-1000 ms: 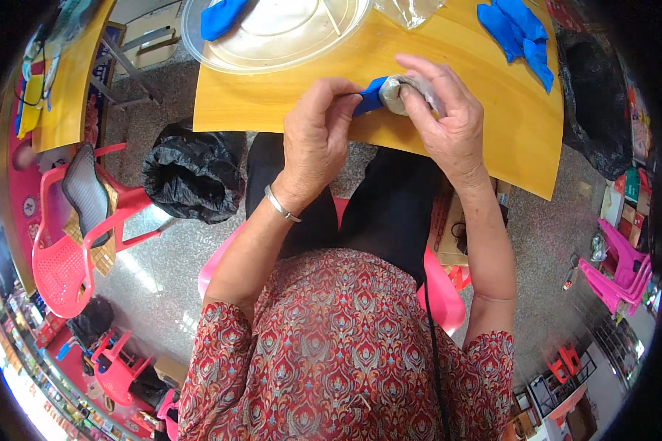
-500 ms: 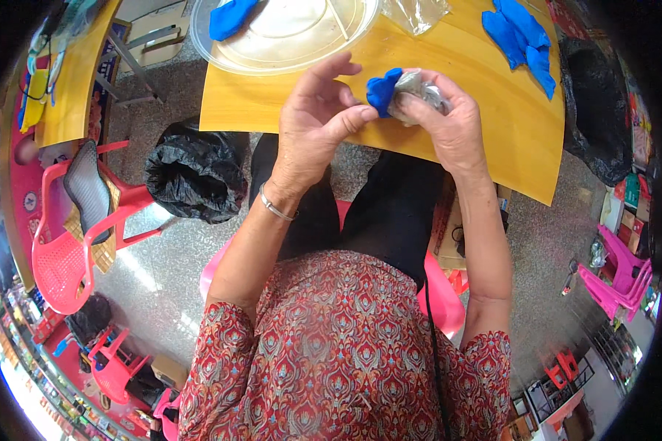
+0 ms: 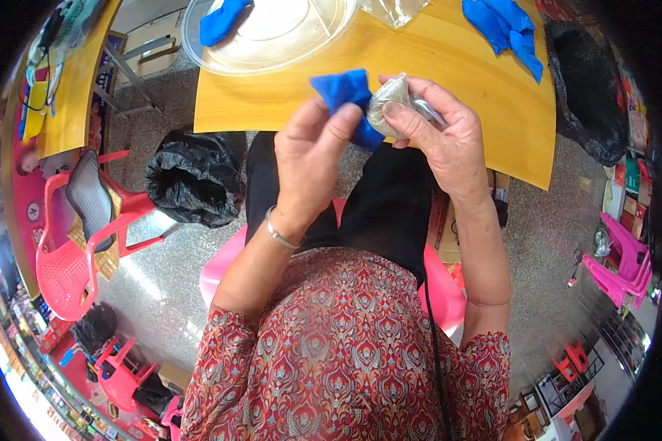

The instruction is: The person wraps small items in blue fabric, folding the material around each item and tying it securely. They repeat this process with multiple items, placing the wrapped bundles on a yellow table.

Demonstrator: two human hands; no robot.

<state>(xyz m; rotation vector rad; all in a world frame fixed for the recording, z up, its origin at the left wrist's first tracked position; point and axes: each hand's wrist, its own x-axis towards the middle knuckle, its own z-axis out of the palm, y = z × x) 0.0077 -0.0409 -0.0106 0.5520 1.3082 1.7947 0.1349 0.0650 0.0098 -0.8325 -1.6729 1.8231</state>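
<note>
My left hand [image 3: 310, 158] pinches a small blue cloth piece [image 3: 346, 88] between thumb and fingers, just over the near edge of the table. In my right hand [image 3: 452, 140] is a clear plastic bag [image 3: 391, 103] bunched round a greyish-green filling that I cannot make out exactly. The blue cloth touches or overlaps the bag's left side; part of it is hidden behind my left fingers. Another blue cloth piece [image 3: 222, 23] lies on the rim of a round clear plastic tray [image 3: 261, 67]. Several more blue cloth pieces [image 3: 504, 33] rest at the table's far right.
Beyond my hands is the yellow table [image 3: 493, 125], with an empty-looking clear bag [image 3: 396, 10] at its far side. A black bag-lined bin [image 3: 197, 178] stands on the floor at left, near a pink chair [image 3: 70, 272]. Another black bag [image 3: 585, 95] hangs beyond the table's right side.
The blue cloth has opened out to the left and is now gripped by my left hand, which was loosely spread before. More of the bag's filling shows in my right hand.
</note>
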